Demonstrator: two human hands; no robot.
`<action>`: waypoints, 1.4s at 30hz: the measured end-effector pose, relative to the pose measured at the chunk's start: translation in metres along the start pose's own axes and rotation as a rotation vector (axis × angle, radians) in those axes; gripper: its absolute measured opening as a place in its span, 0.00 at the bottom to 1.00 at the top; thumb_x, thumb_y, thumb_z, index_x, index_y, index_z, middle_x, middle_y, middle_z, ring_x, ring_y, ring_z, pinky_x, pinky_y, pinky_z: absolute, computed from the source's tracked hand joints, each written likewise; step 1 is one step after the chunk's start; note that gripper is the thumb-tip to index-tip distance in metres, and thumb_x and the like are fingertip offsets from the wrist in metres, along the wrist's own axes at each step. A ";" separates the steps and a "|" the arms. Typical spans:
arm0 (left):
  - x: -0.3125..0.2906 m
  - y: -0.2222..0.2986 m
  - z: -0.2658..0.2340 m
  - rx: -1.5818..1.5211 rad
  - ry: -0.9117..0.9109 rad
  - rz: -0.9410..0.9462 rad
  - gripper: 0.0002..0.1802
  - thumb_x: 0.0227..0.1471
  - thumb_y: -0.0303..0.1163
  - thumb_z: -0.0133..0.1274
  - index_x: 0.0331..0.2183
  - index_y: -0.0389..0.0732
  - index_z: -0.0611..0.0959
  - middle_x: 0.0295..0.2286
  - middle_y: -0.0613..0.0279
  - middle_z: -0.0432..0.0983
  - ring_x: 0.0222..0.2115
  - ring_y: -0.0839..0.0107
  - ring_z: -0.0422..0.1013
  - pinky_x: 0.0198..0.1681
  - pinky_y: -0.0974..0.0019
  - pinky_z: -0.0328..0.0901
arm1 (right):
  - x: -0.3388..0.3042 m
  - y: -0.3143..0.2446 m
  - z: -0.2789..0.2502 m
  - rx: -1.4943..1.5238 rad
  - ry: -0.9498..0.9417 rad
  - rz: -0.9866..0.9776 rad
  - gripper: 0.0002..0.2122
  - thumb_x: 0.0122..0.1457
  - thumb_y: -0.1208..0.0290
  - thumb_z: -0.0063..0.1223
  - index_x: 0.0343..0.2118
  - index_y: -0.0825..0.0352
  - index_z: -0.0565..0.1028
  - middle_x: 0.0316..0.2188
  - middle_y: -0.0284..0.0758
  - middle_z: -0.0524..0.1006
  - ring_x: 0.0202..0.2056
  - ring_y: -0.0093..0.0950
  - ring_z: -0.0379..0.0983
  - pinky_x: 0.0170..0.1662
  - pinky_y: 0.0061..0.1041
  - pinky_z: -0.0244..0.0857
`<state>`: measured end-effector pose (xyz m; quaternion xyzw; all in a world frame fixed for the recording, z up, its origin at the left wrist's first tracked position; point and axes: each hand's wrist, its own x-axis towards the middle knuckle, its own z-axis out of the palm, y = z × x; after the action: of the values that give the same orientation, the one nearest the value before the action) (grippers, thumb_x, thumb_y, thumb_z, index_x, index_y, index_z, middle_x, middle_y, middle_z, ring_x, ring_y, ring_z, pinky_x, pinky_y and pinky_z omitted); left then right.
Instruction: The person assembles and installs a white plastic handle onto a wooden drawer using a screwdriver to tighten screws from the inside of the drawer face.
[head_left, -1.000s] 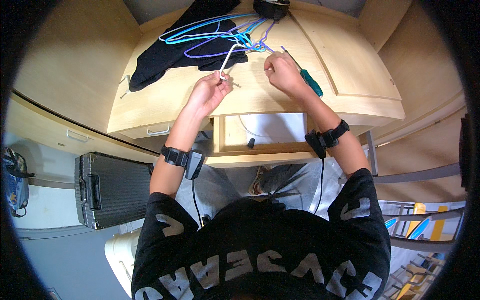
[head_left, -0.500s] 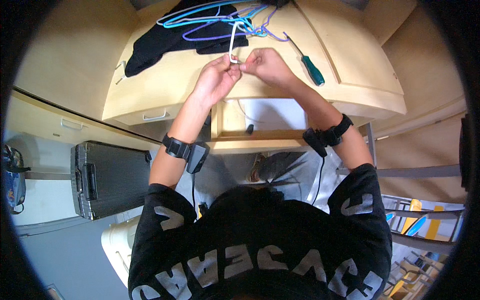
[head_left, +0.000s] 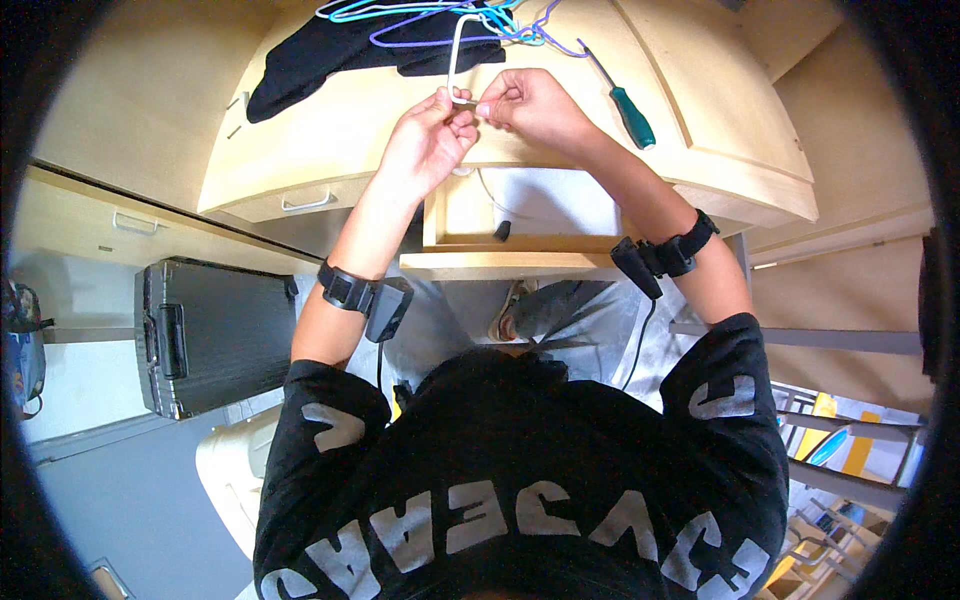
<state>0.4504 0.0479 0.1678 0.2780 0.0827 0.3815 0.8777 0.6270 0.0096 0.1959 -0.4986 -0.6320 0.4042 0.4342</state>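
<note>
A white drawer handle (head_left: 455, 58), a bar with bent ends, stands upright above the desk top. My left hand (head_left: 422, 145) pinches its lower end between thumb and index finger, the other fingers loosely curled. My right hand (head_left: 540, 108) pinches a small, thin, screw-like piece (head_left: 474, 102) at the foot of that handle; the fingertips mostly cover it. To the right of my right hand lies a screwdriver (head_left: 632, 118) with a dark green grip, its shaft pointing to the far side.
Blue and purple hangers (head_left: 425, 38) lie over black cloth (head_left: 315, 72) at the back. Below my hands a drawer (head_left: 520, 262) is pulled out, with a small black object (head_left: 503, 231) inside. A black suitcase (head_left: 215, 335) stands at left. Another white handle (head_left: 307, 202) is on the desk front.
The whole scene sits slightly higher in the picture as the view shifts. Both hands keep their pinch at the foot of the handle, and the left fingers look a little looser.
</note>
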 end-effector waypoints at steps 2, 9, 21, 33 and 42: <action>-0.003 -0.004 0.001 -0.009 0.002 0.026 0.12 0.59 0.33 0.44 0.36 0.32 0.74 0.30 0.60 0.69 0.27 0.74 0.62 0.33 0.72 0.61 | -0.004 0.003 0.003 0.055 0.007 -0.074 0.06 0.56 0.72 0.55 0.29 0.70 0.75 0.20 0.30 0.74 0.21 0.16 0.66 0.25 0.16 0.60; -0.015 -0.016 -0.005 0.006 -0.003 0.033 0.08 0.57 0.28 0.43 0.37 0.35 0.74 0.32 0.56 0.73 0.31 0.66 0.70 0.36 0.63 0.68 | -0.013 0.009 0.008 0.241 -0.044 0.224 0.12 0.61 0.69 0.46 0.27 0.72 0.76 0.17 0.31 0.72 0.15 0.17 0.63 0.18 0.16 0.55; -0.085 0.006 -0.006 0.780 -0.147 0.108 0.13 0.58 0.37 0.46 0.37 0.37 0.74 0.33 0.59 0.73 0.34 0.70 0.68 0.40 0.66 0.63 | -0.072 0.006 -0.012 -0.223 -0.514 0.201 0.02 0.50 0.83 0.48 0.23 0.70 0.69 0.19 0.33 0.72 0.18 0.19 0.69 0.24 0.18 0.63; -0.141 -0.024 -0.005 1.606 0.043 -0.015 0.05 0.53 0.28 0.48 0.31 0.36 0.74 0.25 0.49 0.71 0.30 0.49 0.70 0.33 0.56 0.65 | -0.078 0.075 0.023 -0.096 -0.781 0.614 0.06 0.53 0.76 0.56 0.28 0.76 0.76 0.24 0.36 0.78 0.26 0.23 0.74 0.31 0.21 0.68; -0.158 -0.034 -0.006 1.595 -0.010 0.047 0.05 0.50 0.25 0.50 0.30 0.36 0.72 0.25 0.49 0.72 0.31 0.48 0.69 0.39 0.56 0.64 | -0.101 0.080 0.043 -0.201 -0.776 0.616 0.09 0.49 0.73 0.59 0.25 0.76 0.74 0.20 0.40 0.77 0.23 0.24 0.73 0.28 0.26 0.65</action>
<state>0.3595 -0.0818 0.1330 0.8256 0.3211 0.2246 0.4060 0.6215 -0.0790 0.0925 -0.5143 -0.6061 0.6064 -0.0222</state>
